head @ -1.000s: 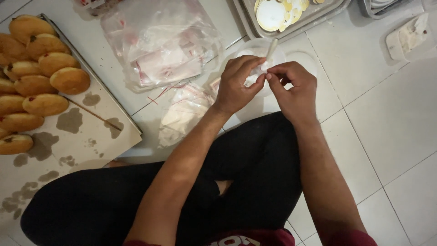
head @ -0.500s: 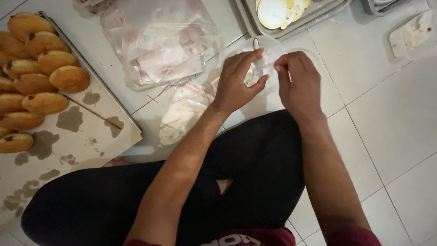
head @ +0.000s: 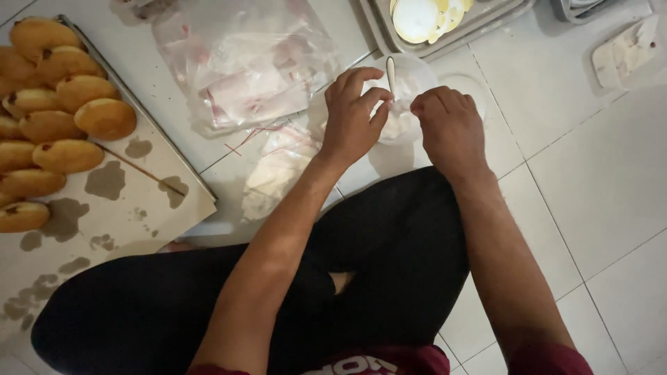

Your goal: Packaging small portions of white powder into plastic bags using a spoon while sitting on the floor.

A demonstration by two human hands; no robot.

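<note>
I sit cross-legged on a white tiled floor. My left hand (head: 353, 114) and my right hand (head: 450, 126) are close together in front of my knees, and both pinch a small clear plastic bag (head: 400, 122) with something white in it. Just behind the bag stands a clear plastic bowl (head: 417, 69) with a white spoon (head: 390, 72) leaning in it. My fingers hide most of the bag.
At the left, a tray lined with stained paper (head: 139, 201) holds several golden buns (head: 83, 118). A pile of clear plastic bags (head: 243, 69) lies at the top centre, with another bag of white stuff (head: 274, 177) below it. A grey tray (head: 479, 21) holds round pale discs (head: 417, 17).
My hands have come down with the small bag and have drawn slightly apart. The bowl and spoon now show between them.
</note>
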